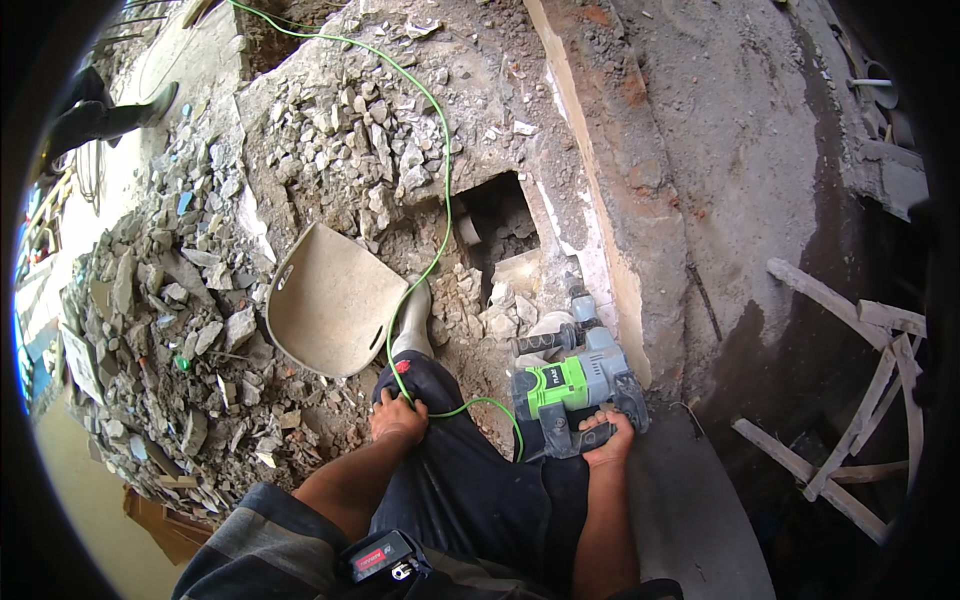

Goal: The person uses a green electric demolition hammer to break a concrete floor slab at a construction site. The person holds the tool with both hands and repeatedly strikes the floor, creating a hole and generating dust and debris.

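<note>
My right hand (pixel 609 436) grips the rear handle of a green and grey rotary hammer (pixel 574 379). Its chuck end points at the broken floor beside a wall edge, and a black side handle (pixel 544 341) sticks out to the left. On my bent knee rests my left hand (pixel 399 417), fingers curled downward. A green power cable (pixel 448 172) runs past its thumb and loops towards the tool; whether the fingers pinch it I cannot tell. Ahead of the tool, a square hole (pixel 501 214) opens in the floor, with a pipe end (pixel 469 230) inside.
A curved beige plastic scoop (pixel 337 300) lies left of my boot (pixel 415 319). Broken concrete and rubble (pixel 187 315) cover the left side. Another person's leg (pixel 127 116) shows at upper left. To the right stands a wooden frame (pixel 862 420), beyond the broken wall base (pixel 600 187).
</note>
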{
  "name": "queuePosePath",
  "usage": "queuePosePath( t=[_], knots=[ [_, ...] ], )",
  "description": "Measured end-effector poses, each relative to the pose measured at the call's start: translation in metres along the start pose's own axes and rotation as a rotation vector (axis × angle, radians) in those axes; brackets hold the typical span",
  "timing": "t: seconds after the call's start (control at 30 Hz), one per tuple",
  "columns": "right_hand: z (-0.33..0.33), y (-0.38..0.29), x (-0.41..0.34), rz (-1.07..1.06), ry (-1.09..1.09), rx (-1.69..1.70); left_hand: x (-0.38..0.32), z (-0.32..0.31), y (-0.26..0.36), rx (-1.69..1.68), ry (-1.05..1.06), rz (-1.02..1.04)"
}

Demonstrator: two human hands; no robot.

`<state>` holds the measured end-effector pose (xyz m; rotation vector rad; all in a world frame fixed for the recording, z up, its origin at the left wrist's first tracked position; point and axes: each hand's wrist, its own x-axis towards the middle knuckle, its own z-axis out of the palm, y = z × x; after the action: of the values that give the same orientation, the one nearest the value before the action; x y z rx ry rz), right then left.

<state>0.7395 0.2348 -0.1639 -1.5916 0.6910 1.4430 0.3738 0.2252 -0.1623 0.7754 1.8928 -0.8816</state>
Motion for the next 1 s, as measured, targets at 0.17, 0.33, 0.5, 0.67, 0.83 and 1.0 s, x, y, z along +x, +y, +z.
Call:
queuePosePath(
  t=[0.17,0.33,0.5,0.67,0.83,1.0],
  knots=[
    [0.001,0.003,0.001,0.004,0.002,-0.002,-0.001,-0.001,0.002,0.003,-0.002,-0.004],
    [-0.001,0.006,0.002,-0.003,0.010,0.003,-0.002,-0.002,0.001,0.004,-0.008,-0.010],
    [-0.003,0.009,0.005,0.011,-0.005,0.029,-0.001,0.001,-0.006,0.011,-0.015,0.011],
    [-0.010,0.016,0.006,-0.019,0.018,0.035,0.004,0.016,-0.025,-0.050,-0.008,0.052],
    [-0.021,0.021,0.006,-0.097,0.013,-0.062,0.020,0.037,-0.062,-0.274,0.057,0.138],
    [-0.028,0.023,0.008,-0.085,0.095,-0.107,0.045,-0.008,-0.048,-1.210,0.113,0.136]
  ],
)
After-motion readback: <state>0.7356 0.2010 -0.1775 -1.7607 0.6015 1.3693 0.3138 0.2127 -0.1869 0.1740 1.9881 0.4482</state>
